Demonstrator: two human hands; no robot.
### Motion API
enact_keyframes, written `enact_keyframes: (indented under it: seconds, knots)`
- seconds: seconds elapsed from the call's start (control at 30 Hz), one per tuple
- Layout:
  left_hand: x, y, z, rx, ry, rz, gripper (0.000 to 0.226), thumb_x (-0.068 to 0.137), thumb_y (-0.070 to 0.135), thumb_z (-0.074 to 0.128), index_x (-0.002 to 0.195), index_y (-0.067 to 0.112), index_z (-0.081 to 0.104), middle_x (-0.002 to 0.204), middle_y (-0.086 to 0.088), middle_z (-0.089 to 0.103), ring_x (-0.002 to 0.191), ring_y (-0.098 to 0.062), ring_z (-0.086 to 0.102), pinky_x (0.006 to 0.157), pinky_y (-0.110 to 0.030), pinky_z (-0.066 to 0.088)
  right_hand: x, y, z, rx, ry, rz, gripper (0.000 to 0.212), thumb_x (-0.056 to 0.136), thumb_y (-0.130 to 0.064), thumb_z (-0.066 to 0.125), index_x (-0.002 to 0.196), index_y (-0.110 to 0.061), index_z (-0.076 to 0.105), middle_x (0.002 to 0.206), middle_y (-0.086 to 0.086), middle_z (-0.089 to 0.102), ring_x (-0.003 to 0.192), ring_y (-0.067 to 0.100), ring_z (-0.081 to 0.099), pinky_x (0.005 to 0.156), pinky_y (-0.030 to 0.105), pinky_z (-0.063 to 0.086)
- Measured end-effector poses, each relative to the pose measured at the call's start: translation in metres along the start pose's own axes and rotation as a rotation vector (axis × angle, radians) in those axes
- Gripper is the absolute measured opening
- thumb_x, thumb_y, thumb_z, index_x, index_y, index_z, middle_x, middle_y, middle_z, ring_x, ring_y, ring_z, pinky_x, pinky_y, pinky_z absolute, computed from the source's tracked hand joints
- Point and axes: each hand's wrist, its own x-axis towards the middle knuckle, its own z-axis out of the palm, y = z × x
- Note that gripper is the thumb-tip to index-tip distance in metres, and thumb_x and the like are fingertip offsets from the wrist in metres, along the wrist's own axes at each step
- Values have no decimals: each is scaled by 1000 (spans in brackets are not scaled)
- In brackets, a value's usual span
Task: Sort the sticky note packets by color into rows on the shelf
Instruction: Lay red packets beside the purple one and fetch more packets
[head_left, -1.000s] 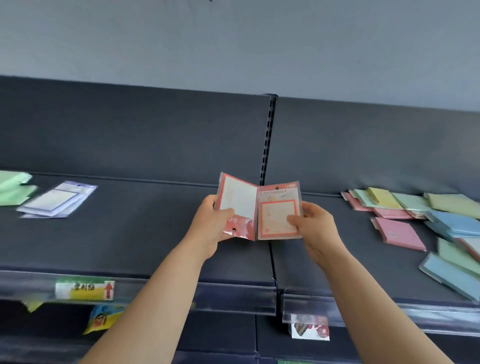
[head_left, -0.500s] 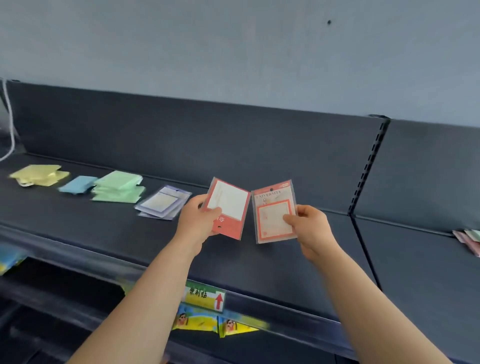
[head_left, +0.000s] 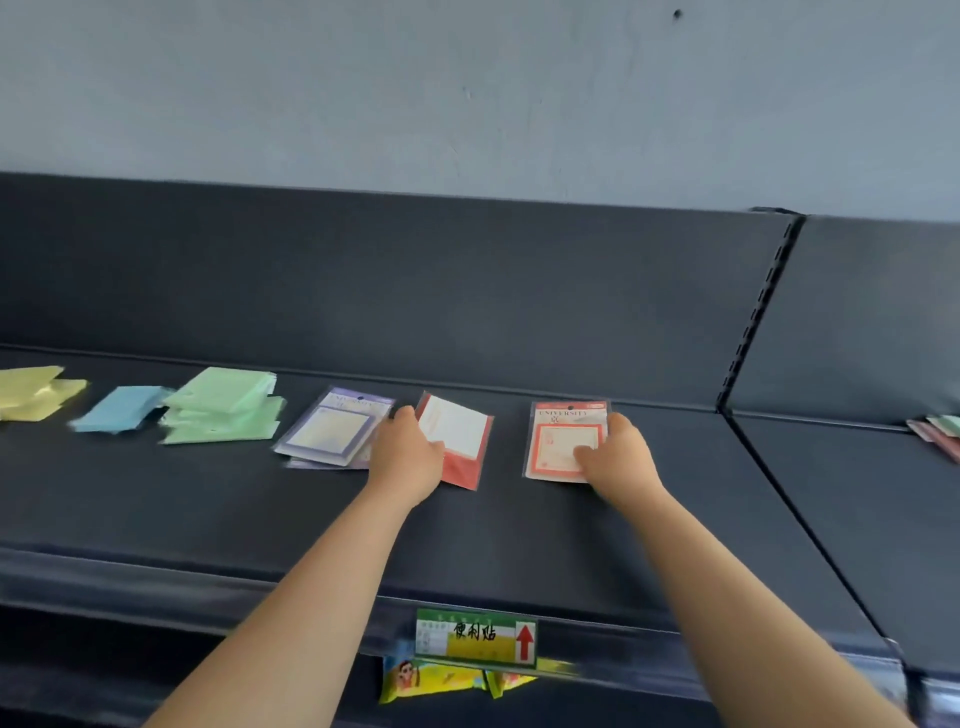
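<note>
**Two red packets going down beside the purple ones**

The left hand (head_left: 402, 457) pinches the plain-side red packet (head_left: 460, 441) by its near left edge, thumb on top. It sits just right of the purple packets (head_left: 335, 431), with the hand against their right edge. The right hand (head_left: 618, 457) pinches the printed red packet (head_left: 563, 441) at its right side, thumb pressed on the face, farther right of the purple packets and apart from the other red one. Both packets are low on the shelf (head_left: 519, 530); I cannot tell whether they lie fully flat yet.

The printed packet runs front to back, hang-hole end toward the back wall, face up and square to the shelf edge. The plain-side packet also runs roughly front to back but is twisted a little. Its white panel is toward the back and its red band toward the front.

To finish well, I would close the gap so the two reds form one group. The twisted packet should be squared to match its neighbour, perhaps turned face up. The left hand should lift straight off, so it does not drag the purple packets.

Left of the purple packets lie green packets (head_left: 223, 405), a blue packet (head_left: 122, 408) and yellow packets (head_left: 36, 389). Far to their right, more mixed packets (head_left: 935, 431) wait.
</note>
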Motion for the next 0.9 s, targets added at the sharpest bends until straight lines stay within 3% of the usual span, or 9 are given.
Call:
enact_keyframes:
  seconds: [0.07,0.17,0.3,0.43,0.5,0.57,0.67,0.77,0.9]
  knots:
    - [1,1,3,118,-15,28,35,92,21,58,122,5,50,124,-15,53,112,-33,53,89,-41,48,1,1,1,-94,-11,-1,29,85,-9,54,114,-11,51,114,9,59,94,25,57,66,27,42]
    - [1,4,6,257,-36,69,35,95,17,53,127,3,47,131,-16,46,120,-31,46,94,-38,44,3,0,3,-241,-57,30,29,85,-15,57,113,-9,52,119,13,56,103,31,55,77,33,46]
    - [-2,4,10,353,-60,81,42,94,13,53,133,3,42,136,-12,41,124,-29,43,98,-37,40,1,-3,6,-408,-55,48,35,90,-17,51,123,-6,50,138,11,42,130,34,31,103,39,36]
    - [-5,2,13,359,-74,120,40,95,11,47,132,-1,41,138,-13,38,124,-32,41,101,-37,36,-9,-1,7,-496,-61,-53,45,96,-16,43,140,-17,41,150,5,33,135,34,25,104,40,32]
    - [-6,2,13,360,-78,137,40,95,12,46,132,-1,40,138,-14,38,124,-33,40,102,-37,35,-13,1,10,-572,-82,-137,39,98,-14,36,134,-22,49,146,3,36,134,32,28,98,39,35]
    - [-8,3,12,367,-83,149,41,95,13,47,134,-1,39,138,-15,38,125,-33,40,102,-37,35,-16,3,10,-567,-87,-177,33,97,-10,33,120,-16,57,124,2,48,125,32,39,89,38,39]
    - [-9,4,11,363,-105,154,44,95,14,48,136,-1,38,140,-15,37,126,-33,39,103,-37,35,-24,0,3,-471,-94,-170,36,97,-4,35,126,-4,56,136,12,48,128,33,38,99,33,32]
    - [-12,8,7,356,-111,168,45,95,17,49,136,0,37,142,-15,34,128,-34,36,105,-39,33,-31,-3,-5,-435,-100,-200,35,99,-5,38,130,1,51,141,16,45,132,31,34,95,22,24]
    - [-25,23,3,388,-22,301,47,98,31,45,138,8,40,146,-11,38,132,-33,34,106,-41,30,-41,-1,-16,-379,-36,-200,33,98,-8,43,129,1,51,137,15,49,130,29,39,95,25,28]
